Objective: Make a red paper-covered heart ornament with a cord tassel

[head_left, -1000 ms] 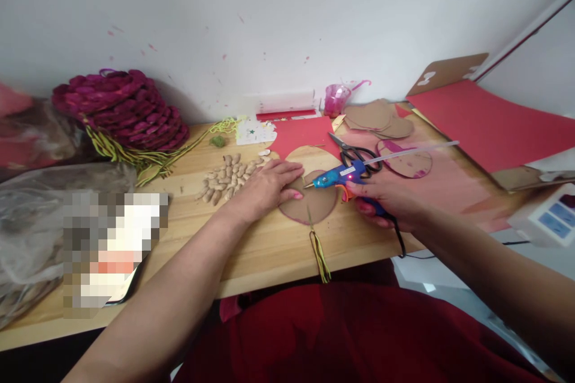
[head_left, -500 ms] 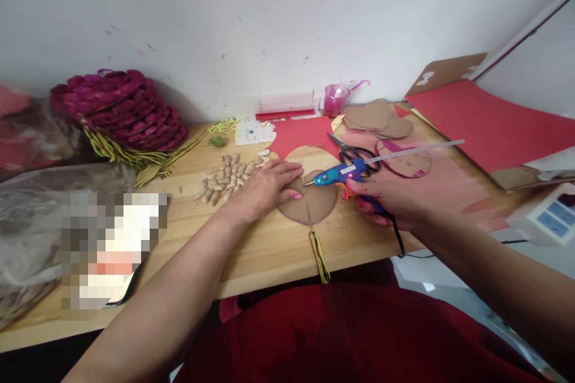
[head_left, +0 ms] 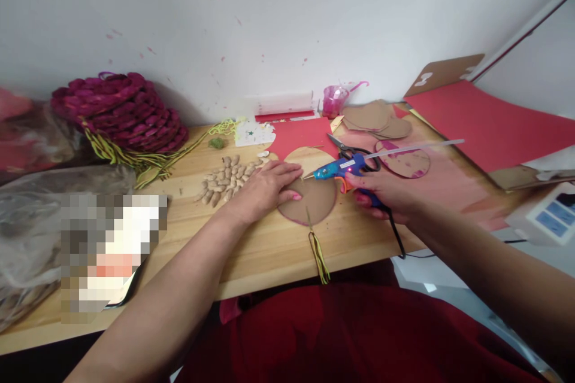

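1. Far left: the magenta braided stack (head_left: 130, 111) stands against the wall at the back of the bench (head_left: 265, 263), with its yellow-green cords trailing forward. I judge this leaves the front surface for handwork.
2. The peanuts (head_left: 229, 176) lie loose just beyond my left forearm, probably for easy reach.
3. My left grip (head_left: 269, 182) rests palm down, fingers extended, thumb set apart, over the left part of the cardboard disc (head_left: 314, 200). It pinches nothing that I can make out; it appears to serve as a clamp, holding the disc flat against slipping.
4. The disc lies on the bench directly in front of me. The yellow-green tassel (head_left: 320, 260) hangs toward the front edge, its upper end overlapping the disc, apparently clear of the nozzle.
5. The glue gun (head_left: 332, 170) points left, nozzle near my left fingertips; contact with the disc cannot be confirmed. That angle presumably allows close aim.
6. The scissors (head_left: 345, 147) lie behind the gun, likely parked within reach.
7. My right grip (head_left: 381, 191) is wrapped around the gun's handle, index finger by the orange trigger; whether the trigger is squeezed, I cannot tell.
8. The magenta-stained disc (head_left: 411, 164) lies farther right, out of the working area.
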`<control>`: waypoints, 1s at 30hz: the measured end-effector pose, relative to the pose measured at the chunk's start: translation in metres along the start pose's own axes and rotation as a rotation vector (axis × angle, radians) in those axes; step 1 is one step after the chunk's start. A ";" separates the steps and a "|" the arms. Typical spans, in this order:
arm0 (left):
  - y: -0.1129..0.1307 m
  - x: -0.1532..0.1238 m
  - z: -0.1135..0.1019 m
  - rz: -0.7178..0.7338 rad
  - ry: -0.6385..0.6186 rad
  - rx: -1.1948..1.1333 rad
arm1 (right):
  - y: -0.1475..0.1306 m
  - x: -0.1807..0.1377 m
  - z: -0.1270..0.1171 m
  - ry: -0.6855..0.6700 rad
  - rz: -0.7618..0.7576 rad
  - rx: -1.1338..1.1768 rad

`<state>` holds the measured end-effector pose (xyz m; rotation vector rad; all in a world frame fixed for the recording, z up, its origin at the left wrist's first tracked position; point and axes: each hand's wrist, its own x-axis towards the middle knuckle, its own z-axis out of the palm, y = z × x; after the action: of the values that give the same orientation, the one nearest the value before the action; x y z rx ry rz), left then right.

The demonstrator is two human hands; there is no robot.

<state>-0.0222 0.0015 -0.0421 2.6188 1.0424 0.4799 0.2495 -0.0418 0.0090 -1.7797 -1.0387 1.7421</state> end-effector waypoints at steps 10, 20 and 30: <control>-0.002 0.000 0.002 0.027 0.020 -0.007 | 0.005 0.000 -0.001 -0.029 -0.036 0.035; -0.003 -0.001 0.003 0.030 0.033 -0.022 | 0.018 -0.013 -0.011 -0.076 -0.067 0.042; -0.004 -0.001 -0.010 -0.268 0.423 -0.285 | 0.036 -0.006 -0.031 0.015 -0.327 0.409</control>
<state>-0.0288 0.0051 -0.0349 2.1344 1.3124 1.0585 0.2873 -0.0628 -0.0108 -1.2898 -0.8365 1.5942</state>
